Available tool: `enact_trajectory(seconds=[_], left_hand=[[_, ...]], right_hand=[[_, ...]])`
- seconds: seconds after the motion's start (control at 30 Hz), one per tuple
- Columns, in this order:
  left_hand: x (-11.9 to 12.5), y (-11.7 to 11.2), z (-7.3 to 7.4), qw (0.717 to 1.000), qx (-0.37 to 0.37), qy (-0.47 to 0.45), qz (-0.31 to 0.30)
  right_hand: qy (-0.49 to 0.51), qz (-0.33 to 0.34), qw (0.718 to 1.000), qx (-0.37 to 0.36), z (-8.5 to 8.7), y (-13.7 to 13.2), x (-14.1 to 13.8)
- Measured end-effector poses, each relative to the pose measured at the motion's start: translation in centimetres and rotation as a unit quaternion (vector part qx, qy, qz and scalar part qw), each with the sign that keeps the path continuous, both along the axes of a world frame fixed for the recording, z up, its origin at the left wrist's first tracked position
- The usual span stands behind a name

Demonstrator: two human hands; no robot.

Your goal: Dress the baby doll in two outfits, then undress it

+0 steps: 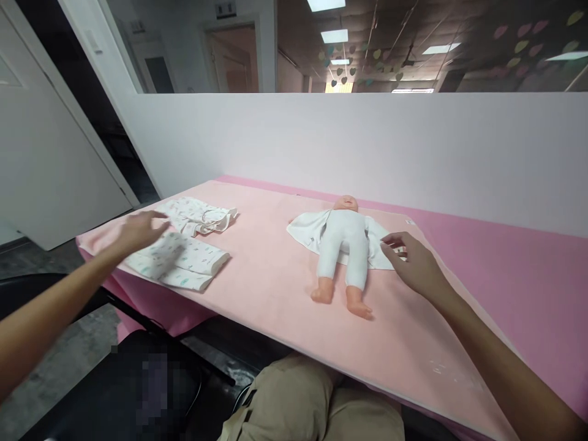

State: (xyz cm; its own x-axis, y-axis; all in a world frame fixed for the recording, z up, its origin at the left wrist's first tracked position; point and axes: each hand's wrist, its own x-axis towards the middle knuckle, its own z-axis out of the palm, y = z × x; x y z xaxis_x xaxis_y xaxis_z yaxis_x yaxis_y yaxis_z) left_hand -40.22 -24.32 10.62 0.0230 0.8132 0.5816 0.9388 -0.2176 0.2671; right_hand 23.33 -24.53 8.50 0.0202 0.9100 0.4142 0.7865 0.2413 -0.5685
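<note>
My left hand [140, 231], fingers stretched and apart, hovers over the left end of the table beside two pieces of baby clothing. Nearest it lies a folded white cloth [184, 260] with small green prints; behind that is a crumpled white printed garment [202, 215]. My right hand [413, 260] is loosely curved with a gap between thumb and fingers, at the right edge of a white top [305, 229]; whether it touches the fabric I cannot tell. A baby doll [343, 236] lies on its back on the spread top, feet toward me, its body and legs white.
A pale pink cover [271, 282] lies over a brighter pink cloth [519, 282] on the table. A white wall with a window [321, 135] stands behind. A black chair [114, 392] is at lower left, my knees [294, 398] are below the front edge, and a door [55, 141] stands left.
</note>
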Motion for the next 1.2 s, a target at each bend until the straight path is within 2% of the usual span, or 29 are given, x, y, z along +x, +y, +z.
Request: enact_trajectory(seconds=[0.03,0.1,0.27,0.37,0.43,0.53,0.67,0.77,0.97,1.2], left_hand=[[2.5,1.6,-0.8,1.0,0.025,-0.007,-0.01],[8.6,4.7,-2.6,0.995,-0.006,-0.025,-0.097],[26.5,11.2,-6.8,0.974,-0.057,-0.005,-0.22],[34.6,15.0,-8.1,0.976,-0.08,-0.036,-0.198],[37.7,17.2,-8.8,0.98,-0.094,-0.052,-0.166],[39.1,19.5,-10.2,0.982,-0.111,-0.057,-0.141],[38.4,20.8,-12.6,0.984,-0.092,-0.059,-0.14],[38.2,21.4,-13.7,0.987,-0.069,-0.054,-0.136],[38.6,22.2,-14.2,0.991,-0.067,-0.034,-0.111],[38.6,22.0,-14.3,0.991,-0.068,-0.025,-0.109]], right_hand=[[-0.027,0.016,0.999,-0.007,-0.2,0.8,-0.6],[-0.084,0.042,0.995,-0.021,-0.7,2.9,-1.8],[-0.213,0.095,0.97,-0.065,-1.9,9.2,-4.4],[-0.249,0.116,0.96,-0.052,-2.6,12.8,-5.6],[-0.252,0.107,0.961,-0.05,-3.0,14.9,-6.0],[-0.253,0.092,0.962,-0.049,-3.6,17.2,-6.4],[-0.268,0.091,0.957,-0.056,-4.0,19.5,-6.8],[-0.289,0.098,0.949,-0.076,-4.0,21.5,-7.5],[-0.336,0.09,0.927,-0.141,-3.4,25.5,-9.4],[-0.379,0.063,0.903,-0.192,-3.3,27.9,-10.7]])
